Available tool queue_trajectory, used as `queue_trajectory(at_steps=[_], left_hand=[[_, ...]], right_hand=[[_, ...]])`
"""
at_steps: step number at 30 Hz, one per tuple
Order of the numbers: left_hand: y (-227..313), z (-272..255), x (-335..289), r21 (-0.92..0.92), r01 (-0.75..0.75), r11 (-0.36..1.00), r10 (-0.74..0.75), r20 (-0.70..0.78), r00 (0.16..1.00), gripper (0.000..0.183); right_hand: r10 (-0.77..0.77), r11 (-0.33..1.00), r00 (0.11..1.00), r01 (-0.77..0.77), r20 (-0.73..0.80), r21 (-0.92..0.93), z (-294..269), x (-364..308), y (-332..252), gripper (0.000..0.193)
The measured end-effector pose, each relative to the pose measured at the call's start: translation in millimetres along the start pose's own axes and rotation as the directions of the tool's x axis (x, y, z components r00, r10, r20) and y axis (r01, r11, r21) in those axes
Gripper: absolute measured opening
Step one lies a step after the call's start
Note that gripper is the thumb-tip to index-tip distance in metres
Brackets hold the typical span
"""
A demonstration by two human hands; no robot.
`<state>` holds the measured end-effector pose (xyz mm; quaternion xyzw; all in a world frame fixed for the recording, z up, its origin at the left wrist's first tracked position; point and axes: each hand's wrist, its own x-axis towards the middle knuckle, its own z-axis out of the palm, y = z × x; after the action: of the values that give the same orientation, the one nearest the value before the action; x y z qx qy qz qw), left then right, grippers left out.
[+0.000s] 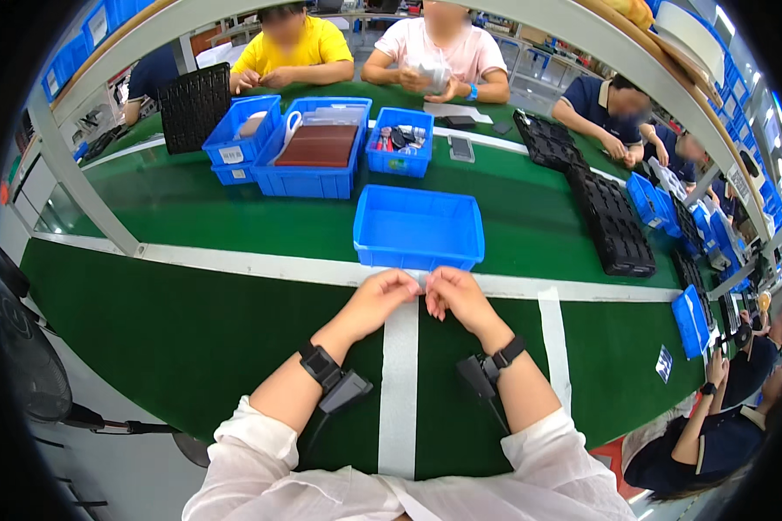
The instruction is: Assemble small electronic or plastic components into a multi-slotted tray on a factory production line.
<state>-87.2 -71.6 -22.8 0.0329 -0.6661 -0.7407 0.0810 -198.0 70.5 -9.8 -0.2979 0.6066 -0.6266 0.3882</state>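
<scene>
My left hand (377, 300) and my right hand (460, 300) meet fingertip to fingertip just in front of the blue bin (419, 256). Both are closed in a pinch. Between the fingertips shows a small pale greyish piece (422, 280), too small to name. Under the hands a white tape strip (400, 373) runs down the green mat toward me. The blue bin has nothing visible inside. Each wrist wears a black strap with a dark box on it.
Beyond stand a blue bin with brown sheets (320, 146), a bin of small parts (400, 141) and stacked bins (243, 139). Black trays (613, 221) lie to the right. A white frame post (87, 195) rises at left. Co-workers sit across and along the right.
</scene>
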Motion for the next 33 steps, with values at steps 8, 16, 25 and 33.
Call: queue_trajectory(at_steps=[8, 16, 25, 33], left_hand=[[-4.0, -11.2, -2.8, -0.387, 0.094, 0.917, -0.083, 0.046, 0.995, 0.013], [2.4, -19.5, -3.6, -0.561, 0.093, 0.823, -0.028, 0.123, 0.992, 0.032], [18.7, -14.3, -13.4, -0.529, 0.024, 0.848, -0.120, -0.149, 0.982, 0.032], [11.5, -15.7, -20.2, -0.647, -0.012, 0.763, -0.022, -0.044, 0.999, 0.041]], right_hand=[[0.001, 0.958, 1.000, 0.006, -0.025, 0.286, -4.7, -2.4, 5.8, 0.019], [-0.040, 0.943, 0.999, 0.032, 0.019, 0.331, -8.1, -1.2, 6.4, 0.020], [-0.113, 0.964, 0.994, 0.107, 0.009, 0.244, -5.0, -9.8, 7.1, 0.042], [-0.097, 0.945, 0.994, 0.078, 0.047, 0.317, -10.1, -15.3, 6.5, 0.046]])
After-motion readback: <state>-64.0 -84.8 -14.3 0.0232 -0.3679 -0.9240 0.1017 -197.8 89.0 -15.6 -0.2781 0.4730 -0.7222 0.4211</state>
